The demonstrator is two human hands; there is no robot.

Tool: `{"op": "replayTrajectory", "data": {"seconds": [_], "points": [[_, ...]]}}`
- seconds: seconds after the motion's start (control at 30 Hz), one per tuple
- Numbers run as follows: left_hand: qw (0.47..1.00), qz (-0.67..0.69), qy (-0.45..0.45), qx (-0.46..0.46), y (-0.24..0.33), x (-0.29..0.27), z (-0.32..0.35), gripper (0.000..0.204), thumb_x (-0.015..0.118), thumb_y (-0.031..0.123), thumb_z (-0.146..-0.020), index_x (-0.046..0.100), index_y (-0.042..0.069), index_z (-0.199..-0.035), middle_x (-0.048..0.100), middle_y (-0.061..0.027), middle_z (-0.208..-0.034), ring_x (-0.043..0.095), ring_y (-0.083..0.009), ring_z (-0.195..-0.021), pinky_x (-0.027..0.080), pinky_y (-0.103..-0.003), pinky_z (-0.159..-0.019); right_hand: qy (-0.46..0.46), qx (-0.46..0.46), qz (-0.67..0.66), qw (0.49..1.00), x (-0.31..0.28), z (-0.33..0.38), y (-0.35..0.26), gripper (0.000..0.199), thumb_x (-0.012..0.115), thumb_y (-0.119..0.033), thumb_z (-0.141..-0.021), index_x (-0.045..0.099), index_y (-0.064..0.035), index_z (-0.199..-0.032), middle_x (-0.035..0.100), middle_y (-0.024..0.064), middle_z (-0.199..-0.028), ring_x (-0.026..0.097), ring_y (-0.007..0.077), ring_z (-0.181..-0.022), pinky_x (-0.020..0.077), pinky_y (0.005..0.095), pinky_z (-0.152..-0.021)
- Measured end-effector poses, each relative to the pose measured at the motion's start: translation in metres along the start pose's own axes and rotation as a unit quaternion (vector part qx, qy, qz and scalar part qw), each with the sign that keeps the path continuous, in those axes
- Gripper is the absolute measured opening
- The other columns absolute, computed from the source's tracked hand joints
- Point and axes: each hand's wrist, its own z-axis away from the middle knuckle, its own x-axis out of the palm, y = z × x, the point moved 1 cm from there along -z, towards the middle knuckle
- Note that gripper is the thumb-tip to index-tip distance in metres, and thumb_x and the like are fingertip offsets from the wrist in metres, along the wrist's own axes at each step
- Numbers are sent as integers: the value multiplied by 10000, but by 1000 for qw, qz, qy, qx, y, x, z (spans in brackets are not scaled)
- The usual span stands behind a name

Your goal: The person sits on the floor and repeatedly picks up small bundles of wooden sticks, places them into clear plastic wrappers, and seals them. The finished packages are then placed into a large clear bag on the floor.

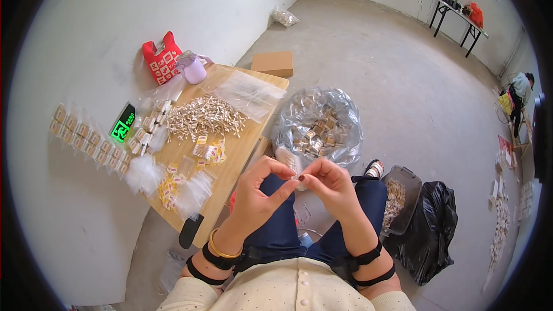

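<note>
Two bare hands meet above the person's lap (322,233). The left hand (259,189) and right hand (331,190) each press thumb to index finger, nearly touching, apparently gripping the edge of a small clear plastic bag (287,159); the exact hold is too small to make out. The bag is at the fingertips and just past them. Done well, this calls for light, level pinches at the very rim, easing the film evenly so it neither creases nor tears. The bag looks shiny and whitish, with pale, slender, swab-like sticks seeming to show through. Just beyond the fingers, a large translucent sack (352,124) gapes around many small packs (319,132). Left of them, a wooden table (242,147) bears yellow-and-white cards (168,192) and, farther off, heaped cotton swabs (201,116).
</note>
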Motion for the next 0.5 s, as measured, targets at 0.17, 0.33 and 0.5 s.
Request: {"op": "replayTrajectory", "data": {"seconds": [0.17, 0.33, 0.5], "points": [[997, -66, 0, 32, -3, 4, -1, 147, 718, 91, -807, 605, 9, -853, 614, -69, -803, 610, -161, -768, 472, -273, -712, 34, -101, 208, 972, 7, 0, -5, 128, 710, -12, -790, 587, 10, -816, 584, 56, -786, 571, 112, -706, 468, 247, -657], [999, 4, 20, -36, -13, 6, 2, 110, 675, 56, -822, 581, 0, -830, 615, -58, -770, 628, -122, -734, 485, -245, -690, 44, -129, 255, 957, 16, 3, -12, 155, 724, 0, -756, 573, 2, -790, 564, 59, -758, 548, 141, -687, 448, 265, -631], [997, 42, 13, -66, -14, 5, 3, 71, 631, 28, -834, 571, -10, -832, 621, -46, -767, 623, -87, -748, 490, -233, -697, 36, -122, 246, 961, 17, 4, -10, 148, 722, -9, -768, 577, 3, -795, 566, 61, -770, 546, 143, -691, 450, 266, -633]]}}
